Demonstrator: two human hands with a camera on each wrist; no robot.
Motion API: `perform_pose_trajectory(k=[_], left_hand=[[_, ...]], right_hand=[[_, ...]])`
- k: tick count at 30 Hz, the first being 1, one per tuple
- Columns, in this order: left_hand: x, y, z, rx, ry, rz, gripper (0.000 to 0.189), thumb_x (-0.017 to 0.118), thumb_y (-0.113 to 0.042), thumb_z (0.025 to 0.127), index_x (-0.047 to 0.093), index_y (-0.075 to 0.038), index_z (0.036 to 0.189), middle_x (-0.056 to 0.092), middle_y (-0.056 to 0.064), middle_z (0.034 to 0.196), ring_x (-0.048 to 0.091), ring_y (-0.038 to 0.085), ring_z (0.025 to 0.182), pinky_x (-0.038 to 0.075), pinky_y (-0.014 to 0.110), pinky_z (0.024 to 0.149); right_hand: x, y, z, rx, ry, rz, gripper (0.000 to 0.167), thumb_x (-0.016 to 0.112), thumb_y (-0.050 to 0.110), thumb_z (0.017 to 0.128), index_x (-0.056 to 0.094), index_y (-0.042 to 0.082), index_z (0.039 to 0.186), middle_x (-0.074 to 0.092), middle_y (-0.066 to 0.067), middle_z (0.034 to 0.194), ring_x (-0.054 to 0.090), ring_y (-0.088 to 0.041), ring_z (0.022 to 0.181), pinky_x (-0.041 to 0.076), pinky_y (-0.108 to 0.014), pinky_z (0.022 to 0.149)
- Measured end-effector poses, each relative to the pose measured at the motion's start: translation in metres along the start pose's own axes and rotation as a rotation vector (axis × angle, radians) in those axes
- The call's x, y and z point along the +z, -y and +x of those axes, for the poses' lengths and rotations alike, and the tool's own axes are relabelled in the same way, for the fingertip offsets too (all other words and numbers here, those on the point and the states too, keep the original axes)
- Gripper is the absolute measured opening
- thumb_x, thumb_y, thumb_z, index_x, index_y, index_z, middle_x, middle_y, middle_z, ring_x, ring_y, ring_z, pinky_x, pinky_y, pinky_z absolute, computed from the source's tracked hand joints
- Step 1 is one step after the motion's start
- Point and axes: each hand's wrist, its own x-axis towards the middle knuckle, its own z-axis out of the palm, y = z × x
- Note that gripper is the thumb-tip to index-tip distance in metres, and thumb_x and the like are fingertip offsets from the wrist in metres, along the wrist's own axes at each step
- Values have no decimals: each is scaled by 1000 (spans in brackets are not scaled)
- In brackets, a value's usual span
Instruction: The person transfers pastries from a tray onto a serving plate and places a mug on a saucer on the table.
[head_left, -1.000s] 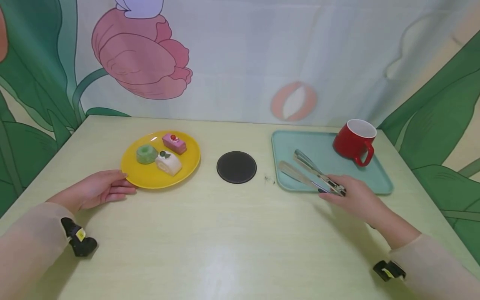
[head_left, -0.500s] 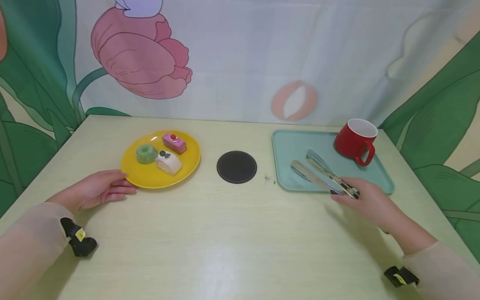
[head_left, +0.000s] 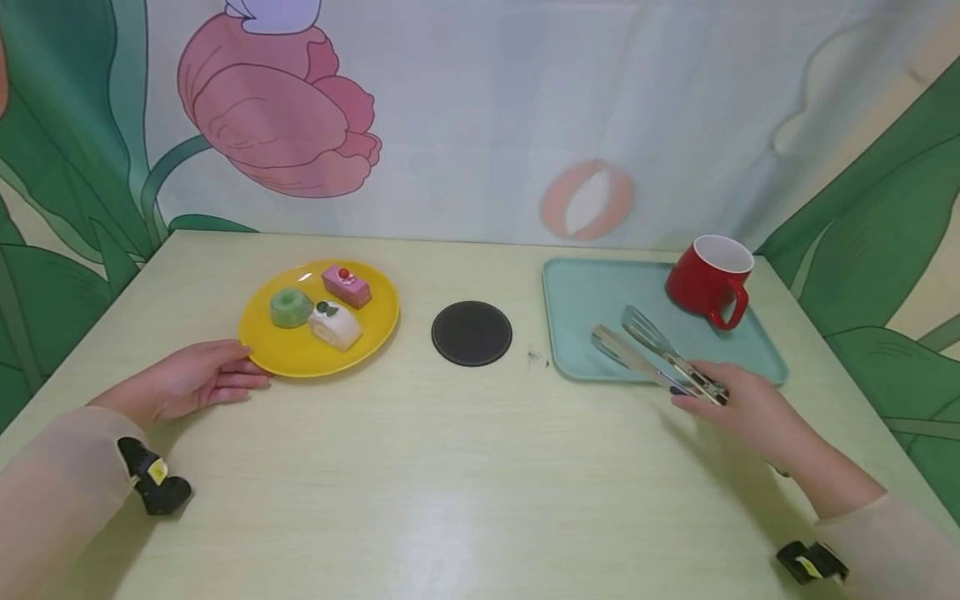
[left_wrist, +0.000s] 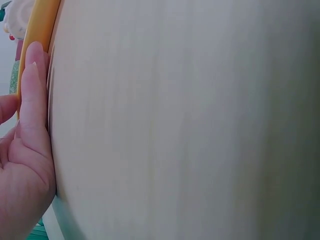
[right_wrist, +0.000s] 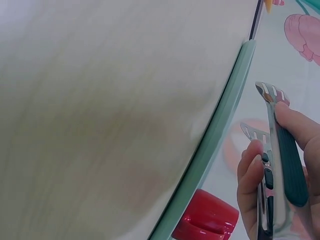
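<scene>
At the left, a yellow plate (head_left: 281, 357) carries a pink cake slice (head_left: 347, 287), a green ring-shaped sweet (head_left: 290, 308) and a white cake roll (head_left: 337, 327). My left hand (head_left: 206, 379) holds the plate's near-left rim, thumb above and fingers beneath, as the left wrist view shows too. My right hand (head_left: 750, 417) grips metal tongs (head_left: 636, 358) with dark handle grips. Their slotted tips stand apart with nothing between them, over the pale blue-green tray (head_left: 588, 287). A red mug (head_left: 693, 282), white inside, sits at the tray's far right.
A round black coaster (head_left: 471, 333) lies between plate and tray. Dark marks (head_left: 537, 358) show on the pale wooden table (head_left: 420, 467) near the tray's left edge. Behind the table hangs a cloth (head_left: 465, 125) printed with flowers and leaves.
My right hand has moved right and slightly nearer with the tongs, whose tips shift rightward over the tray. The left hand, plate and mug keep their places.
</scene>
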Motion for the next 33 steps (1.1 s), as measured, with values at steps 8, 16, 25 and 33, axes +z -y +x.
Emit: perform_pose_trajectory(k=[8, 16, 25, 33], left_hand=[[1, 1, 0, -1, 7, 12, 55, 32, -26, 103, 13, 4, 145, 65, 3, 106, 64, 16, 99, 49, 30, 88], [-1, 1, 1, 14, 7, 19, 55, 32, -27, 103, 13, 4, 144, 65, 3, 105, 64, 16, 98, 50, 30, 87], [-2, 1, 1, 4, 3, 20, 53, 31, -26, 103, 15, 4, 144, 65, 4, 106, 64, 17, 99, 49, 31, 88], [-3, 1, 0, 18, 18, 11, 56, 33, -28, 103, 13, 4, 144, 66, 2, 105, 65, 16, 98, 49, 31, 87]], right_hand=[[0, -7, -6, 6, -12, -5, 74, 62, 44, 87, 39, -4, 138, 55, -16, 100, 46, -29, 87, 39, -29, 56], [0, -14, -5, 18, -25, -29, 74, 60, 46, 88, 39, -4, 138, 54, -18, 100, 45, -30, 85, 35, -29, 54], [-2, -19, -9, 38, -20, -33, 76, 58, 47, 88, 37, -6, 138, 53, -20, 101, 45, -30, 84, 36, -28, 54], [-3, -27, -13, 42, -40, -57, 74, 57, 46, 89, 38, -7, 136, 44, -7, 73, 41, -19, 64, 35, -27, 46]])
